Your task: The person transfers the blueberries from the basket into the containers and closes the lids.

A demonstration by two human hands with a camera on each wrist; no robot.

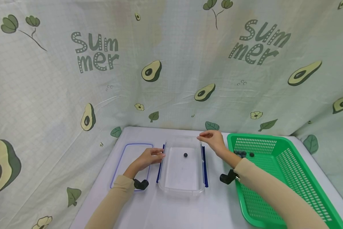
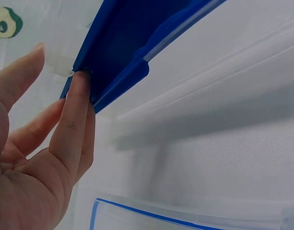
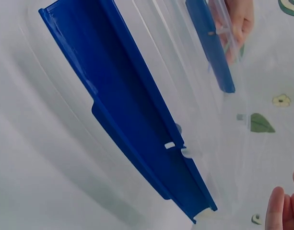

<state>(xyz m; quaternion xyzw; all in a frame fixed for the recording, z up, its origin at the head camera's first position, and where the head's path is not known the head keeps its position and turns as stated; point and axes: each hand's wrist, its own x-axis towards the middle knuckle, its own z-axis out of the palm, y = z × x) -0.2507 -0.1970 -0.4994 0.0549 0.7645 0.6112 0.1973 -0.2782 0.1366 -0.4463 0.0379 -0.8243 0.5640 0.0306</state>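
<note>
While my left hand [image 1: 149,157] touches the blue flap [image 2: 123,48] with loose fingers, a bump could roll the dark ball [image 1: 185,155] inside the clear box [image 1: 181,192] between my hands; whether my right hand [image 1: 213,142] pinches anything, I can't tell.

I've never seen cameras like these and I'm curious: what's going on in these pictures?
There's no robot here, just a person's bare left hand and right hand. The wide picture comes from a camera on the head, looking down. The close ones come from the left wrist camera and the right wrist camera. On the white table stands a clear box with one small dark ball inside. A blue-edged lid lies on the left; a green basket with more dark balls is on the right. The left hand touches a blue flap on the box. The right hand is near the box's far right corner; I can't tell whether it holds anything.
</note>
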